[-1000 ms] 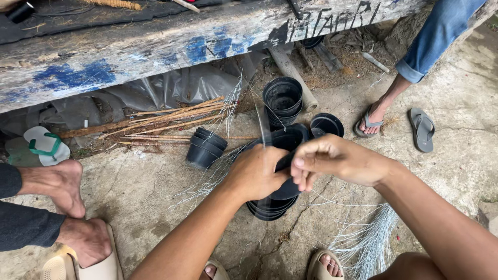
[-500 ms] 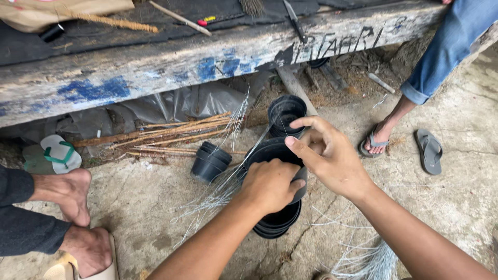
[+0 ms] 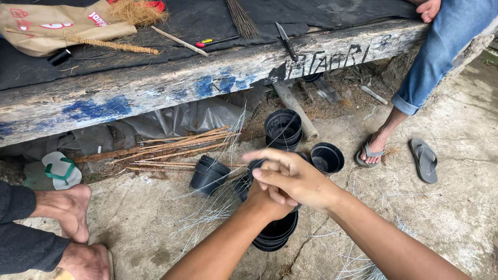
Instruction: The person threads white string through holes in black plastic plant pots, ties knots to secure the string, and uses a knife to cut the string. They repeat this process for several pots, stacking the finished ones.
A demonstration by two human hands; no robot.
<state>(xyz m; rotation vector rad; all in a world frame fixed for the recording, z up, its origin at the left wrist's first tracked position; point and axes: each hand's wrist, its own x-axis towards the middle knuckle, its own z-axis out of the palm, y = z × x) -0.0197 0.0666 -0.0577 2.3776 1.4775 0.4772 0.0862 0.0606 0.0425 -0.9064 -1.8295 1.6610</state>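
My left hand (image 3: 265,201) is closed in a fist just above a stack of black plastic pots (image 3: 275,236) on the ground. It grips a bundle of thin pale fibres (image 3: 236,136) that fan up and to the left. My right hand (image 3: 293,179) lies across the left one, fingers stretched leftward and blurred by motion. Whether it pinches a strand I cannot tell. Most of my left hand is hidden under the right.
More black pots (image 3: 282,127) (image 3: 327,157) (image 3: 209,175) stand around. Loose fibres (image 3: 207,215) and brown sticks (image 3: 176,148) lie on the concrete. A worn wooden bench (image 3: 155,88) carries a knife (image 3: 286,40) and tools. Another person's bare feet (image 3: 72,210) are left, a sandalled foot (image 3: 369,150) right.
My right hand has swung from the right side across and over my left hand, fingers now stretched out. The view has tilted down and back a little; my left hand stays at the pot stack.
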